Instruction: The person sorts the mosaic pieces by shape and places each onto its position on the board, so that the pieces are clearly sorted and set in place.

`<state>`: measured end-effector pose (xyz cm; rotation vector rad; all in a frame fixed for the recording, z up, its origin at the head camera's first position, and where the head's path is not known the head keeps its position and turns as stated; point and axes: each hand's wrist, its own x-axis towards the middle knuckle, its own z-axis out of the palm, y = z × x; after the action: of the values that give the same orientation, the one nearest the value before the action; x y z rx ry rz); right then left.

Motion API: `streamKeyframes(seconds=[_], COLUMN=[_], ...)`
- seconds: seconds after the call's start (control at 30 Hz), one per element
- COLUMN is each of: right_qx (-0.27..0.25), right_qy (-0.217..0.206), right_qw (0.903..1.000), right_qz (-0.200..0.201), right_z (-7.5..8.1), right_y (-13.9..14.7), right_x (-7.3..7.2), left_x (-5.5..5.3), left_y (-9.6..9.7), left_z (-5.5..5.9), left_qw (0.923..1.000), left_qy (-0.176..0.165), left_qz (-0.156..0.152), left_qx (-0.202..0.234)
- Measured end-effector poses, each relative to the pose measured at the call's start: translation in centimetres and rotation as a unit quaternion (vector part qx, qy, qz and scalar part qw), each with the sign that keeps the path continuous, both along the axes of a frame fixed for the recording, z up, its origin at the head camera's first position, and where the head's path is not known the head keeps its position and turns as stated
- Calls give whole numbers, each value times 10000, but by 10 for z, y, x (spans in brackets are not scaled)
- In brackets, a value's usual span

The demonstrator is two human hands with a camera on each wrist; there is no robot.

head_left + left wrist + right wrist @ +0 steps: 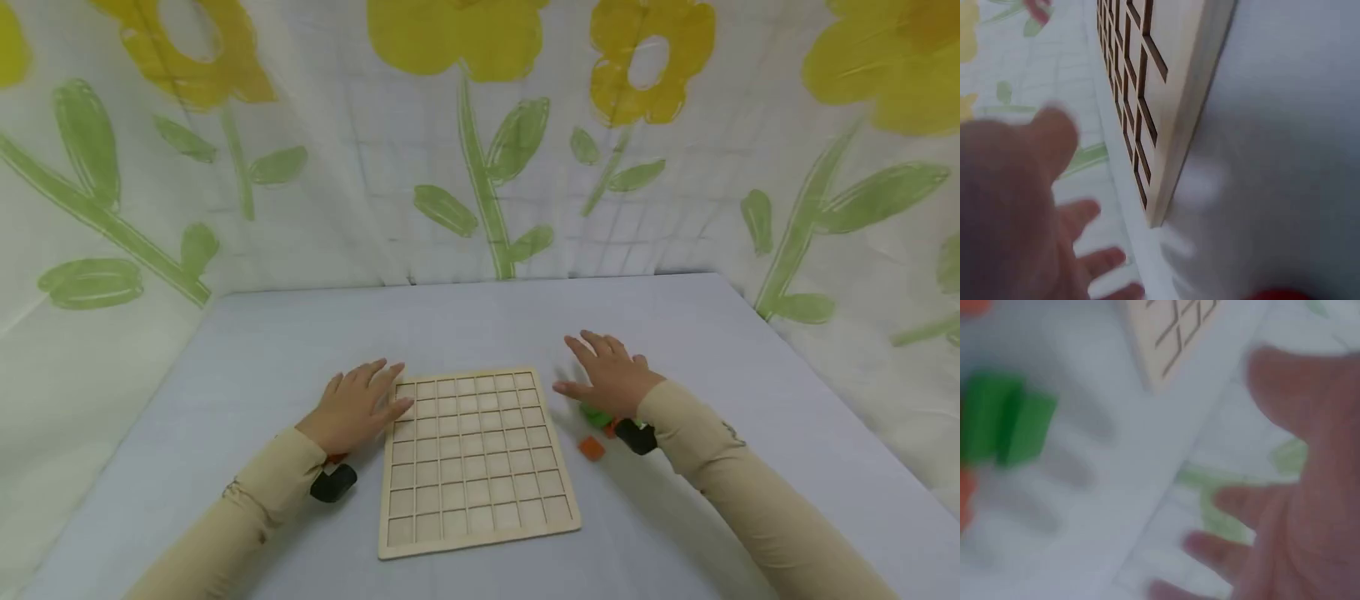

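A square wooden grid board [472, 458] with shallow square cells lies flat on the table between my hands. My left hand [354, 410] is spread over its upper left edge, fingers apart and holding nothing. Off the board's upper right side, my right hand [611, 379] hovers with spread fingers, also holding nothing. Under and beside it are green blocks [595, 415] and an orange block [592, 448], partly covered by the hand and wrist. The right wrist view shows two green blocks [1007, 419] side by side. Beneath my left wrist, a red piece [1280, 294] just shows.
The pale table [337, 325] reaches back to a white curtain [315, 225] printed with yellow flowers and green leaves. A black wrist device [333, 483] sits at my left cuff, another [636, 436] at my right cuff.
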<state>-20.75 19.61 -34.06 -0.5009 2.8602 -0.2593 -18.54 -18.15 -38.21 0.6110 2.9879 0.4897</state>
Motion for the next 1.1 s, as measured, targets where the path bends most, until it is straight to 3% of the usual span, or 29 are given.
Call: streamKeyframes(seconds=[0.17, 0.37, 0.5, 0.73, 0.93, 1.1], right_qx=[69, -32, -242, -141, -187, -378], right_qy=[-659, -918, -636, 305, 959, 955], right_qw=[9975, 9952, 9966, 9949, 9845, 9810], right_qz=[232, 349, 469, 954, 1453, 1646], right_z=[7, -1, -10, -20, -13, 0], right_y=[36, 57, 62, 65, 59, 27], right_x=[18, 26, 27, 27, 24, 16], left_x=[11, 14, 14, 12, 11, 13], left_y=[-12, -17, -19, -19, -20, -19], left_z=[-7, -13, -13, -17, -20, -19], left_qw=[9970, 9959, 9957, 9953, 9957, 9961], left_qy=[-254, -318, -272, -331, -196, -219], left_qz=[-734, -842, -883, -910, -908, -847], left_qx=[30, -32, -6, 87, 9, 84])
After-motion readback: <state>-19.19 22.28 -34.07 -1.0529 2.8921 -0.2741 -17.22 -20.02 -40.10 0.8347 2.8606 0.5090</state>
